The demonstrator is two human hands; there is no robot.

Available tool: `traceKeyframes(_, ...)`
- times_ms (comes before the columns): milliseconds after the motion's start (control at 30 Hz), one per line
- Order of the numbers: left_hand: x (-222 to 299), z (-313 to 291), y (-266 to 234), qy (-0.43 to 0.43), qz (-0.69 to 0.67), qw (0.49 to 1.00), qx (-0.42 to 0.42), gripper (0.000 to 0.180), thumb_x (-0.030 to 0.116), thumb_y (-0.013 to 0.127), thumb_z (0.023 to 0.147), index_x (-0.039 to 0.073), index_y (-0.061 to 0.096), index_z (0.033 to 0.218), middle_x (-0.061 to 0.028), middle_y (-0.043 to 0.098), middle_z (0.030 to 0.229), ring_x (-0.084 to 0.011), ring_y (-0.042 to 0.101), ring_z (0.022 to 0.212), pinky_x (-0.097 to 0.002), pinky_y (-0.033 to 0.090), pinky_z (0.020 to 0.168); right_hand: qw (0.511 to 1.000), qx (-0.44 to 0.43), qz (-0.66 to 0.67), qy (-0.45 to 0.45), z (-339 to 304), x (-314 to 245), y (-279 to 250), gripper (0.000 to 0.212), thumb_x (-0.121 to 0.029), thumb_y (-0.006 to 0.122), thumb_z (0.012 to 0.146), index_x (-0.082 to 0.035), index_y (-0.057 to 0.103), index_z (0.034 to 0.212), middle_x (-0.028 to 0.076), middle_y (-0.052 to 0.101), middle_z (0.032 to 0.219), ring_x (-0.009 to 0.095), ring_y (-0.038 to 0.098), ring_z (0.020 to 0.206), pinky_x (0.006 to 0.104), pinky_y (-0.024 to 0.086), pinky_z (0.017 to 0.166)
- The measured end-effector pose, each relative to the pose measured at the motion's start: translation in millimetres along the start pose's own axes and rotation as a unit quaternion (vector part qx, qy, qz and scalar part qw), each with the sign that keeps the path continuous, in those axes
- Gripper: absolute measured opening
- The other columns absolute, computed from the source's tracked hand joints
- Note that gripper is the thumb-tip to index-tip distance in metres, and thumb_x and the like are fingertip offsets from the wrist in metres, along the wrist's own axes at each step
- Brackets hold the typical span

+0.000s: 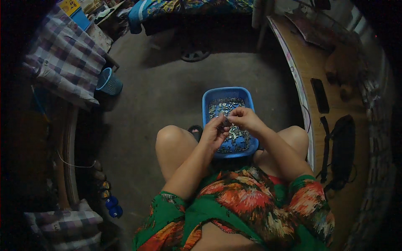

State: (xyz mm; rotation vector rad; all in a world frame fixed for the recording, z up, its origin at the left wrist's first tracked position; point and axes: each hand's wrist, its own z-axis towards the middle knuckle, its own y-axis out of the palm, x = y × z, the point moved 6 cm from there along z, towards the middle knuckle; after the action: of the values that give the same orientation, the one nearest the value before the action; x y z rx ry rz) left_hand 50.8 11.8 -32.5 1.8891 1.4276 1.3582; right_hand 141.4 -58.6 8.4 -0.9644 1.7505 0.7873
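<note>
A blue plastic basket [207, 109] stands between my knees, with many small shiny metal cylinder-like pieces [238, 133] spread over its bottom. Above it, my left hand [215, 133] and my right hand [248, 120] meet fingertip to fingertip. Between them is a small dark piece [227, 121], pinched by the fingers of both hands. Its exact kind is too small to make out. The left palm is turned partly upward with its fingers curled. My right thumb and forefinger come at the piece from the right.
A wooden bench [307, 62] along the right carries a black phone-like slab [320, 96] and a black bag [342, 144]. At left are a light blue bin [109, 83] and checked cloth [69, 62]. A bed [197, 7] stands ahead, a round wheel-like object [195, 55] near it.
</note>
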Motion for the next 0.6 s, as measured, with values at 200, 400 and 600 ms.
traceKeyframes(200, -1.1, 1.1, -1.0, -0.009, 0.004, 1.000, -0.011, 0.023, 0.030, 0.054, 0.082, 0.008, 0.051, 0.083, -0.0031, 0.052, 0.071, -0.0117, 0.047, 0.055, -0.0200, 0.036, 0.044, 0.997, 0.020, -0.051, -0.056, 2.9, 0.6, 0.8, 0.014, -0.015, 0.060, 0.076, -0.002, 0.057, 0.081, 0.002, 0.057, 0.074, 0.010, 0.053, 0.068, 0.0236, 0.042, 0.061)
traceKeyframes(400, 0.1, -1.7, 0.0, -0.012, 0.007, 1.000, 0.019, 0.023, 0.031, 0.054, 0.082, 0.008, 0.051, 0.084, -0.0024, 0.052, 0.070, -0.0105, 0.047, 0.056, -0.0195, 0.036, 0.044, 0.994, 0.017, -0.059, -0.096, 5.5, 2.4, 1.7, 0.014, -0.014, 0.058, 0.077, -0.001, 0.057, 0.081, 0.004, 0.058, 0.076, 0.011, 0.054, 0.071, 0.0247, 0.043, 0.064)
traceKeyframes(600, 0.9, -2.3, 1.2, -0.011, 0.011, 1.000, 0.011, 0.023, 0.031, 0.054, 0.082, 0.008, 0.051, 0.084, -0.0022, 0.051, 0.070, -0.0104, 0.047, 0.056, -0.0191, 0.036, 0.044, 0.993, 0.009, -0.059, -0.103, 2.4, -4.7, 5.2, 0.013, -0.012, 0.058, 0.078, -0.001, 0.055, 0.083, 0.003, 0.057, 0.077, 0.010, 0.054, 0.073, 0.0242, 0.043, 0.066)
